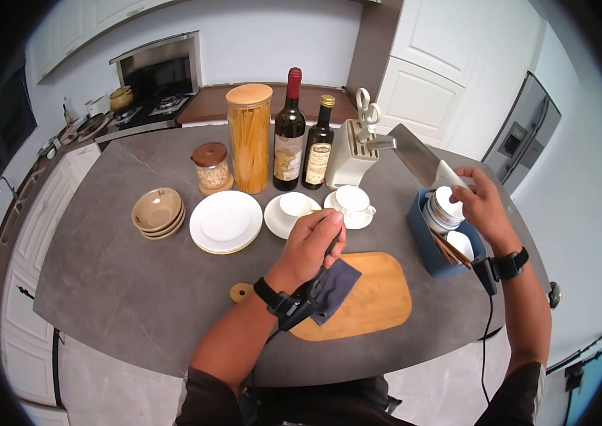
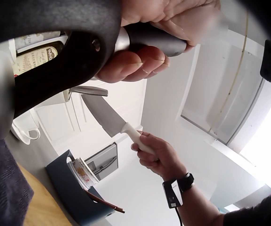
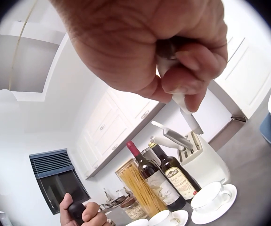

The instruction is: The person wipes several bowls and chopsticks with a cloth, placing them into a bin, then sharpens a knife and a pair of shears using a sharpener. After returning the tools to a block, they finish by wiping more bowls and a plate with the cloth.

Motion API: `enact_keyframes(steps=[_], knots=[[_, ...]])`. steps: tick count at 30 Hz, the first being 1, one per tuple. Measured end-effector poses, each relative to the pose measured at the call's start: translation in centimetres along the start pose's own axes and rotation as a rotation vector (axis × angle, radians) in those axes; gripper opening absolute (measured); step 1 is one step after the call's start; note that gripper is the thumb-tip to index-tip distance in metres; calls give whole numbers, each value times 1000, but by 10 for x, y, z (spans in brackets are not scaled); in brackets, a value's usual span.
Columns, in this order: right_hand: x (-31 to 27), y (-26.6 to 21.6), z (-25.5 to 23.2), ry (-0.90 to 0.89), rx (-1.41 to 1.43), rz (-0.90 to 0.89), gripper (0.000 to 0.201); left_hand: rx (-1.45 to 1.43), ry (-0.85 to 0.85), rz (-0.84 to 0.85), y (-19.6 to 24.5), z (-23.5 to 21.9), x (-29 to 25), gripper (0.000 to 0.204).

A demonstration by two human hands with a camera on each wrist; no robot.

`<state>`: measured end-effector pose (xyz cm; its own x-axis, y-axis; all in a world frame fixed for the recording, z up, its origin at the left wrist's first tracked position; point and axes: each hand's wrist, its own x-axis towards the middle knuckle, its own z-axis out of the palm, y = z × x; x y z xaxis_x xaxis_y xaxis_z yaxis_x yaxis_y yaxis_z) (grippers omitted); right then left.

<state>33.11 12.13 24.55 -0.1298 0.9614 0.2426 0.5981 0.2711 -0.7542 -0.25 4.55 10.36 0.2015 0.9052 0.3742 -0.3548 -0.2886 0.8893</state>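
Note:
My right hand (image 1: 484, 206) grips the white handle of a broad-bladed kitchen knife (image 2: 103, 114), holding it above the blue bin (image 1: 428, 245). Its blade points up and away, beside the cream knife block (image 1: 350, 157). White-handled scissors (image 1: 366, 110) and another knife (image 1: 382, 143) stand in the block. My left hand (image 1: 313, 245) is curled round a black handle (image 2: 156, 40) with a metal collar, over the wooden cutting board (image 1: 382, 298); I cannot tell what tool it belongs to. Below that hand, a dark folded cloth (image 1: 336, 287) lies on the board.
Bowls and chopsticks (image 1: 451, 252) fill the bin. Two white cups (image 1: 350, 199) on saucers, white plates (image 1: 225, 220) and brown bowls (image 1: 158, 210) line the table's middle. Behind them stand a pasta jar (image 1: 249, 145), a smaller jar (image 1: 212, 168), a wine bottle (image 1: 289, 142) and a shorter bottle (image 1: 318, 153).

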Motion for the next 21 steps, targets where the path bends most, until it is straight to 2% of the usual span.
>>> enact_keyframes(steps=[15,21], knots=[[40,-8,19,-49,-59,23,38,-3,6,5,2,-1,1,47],[48,-1,30,-53,-114,-30,37,-8,2,3,2,-2,1,46]])
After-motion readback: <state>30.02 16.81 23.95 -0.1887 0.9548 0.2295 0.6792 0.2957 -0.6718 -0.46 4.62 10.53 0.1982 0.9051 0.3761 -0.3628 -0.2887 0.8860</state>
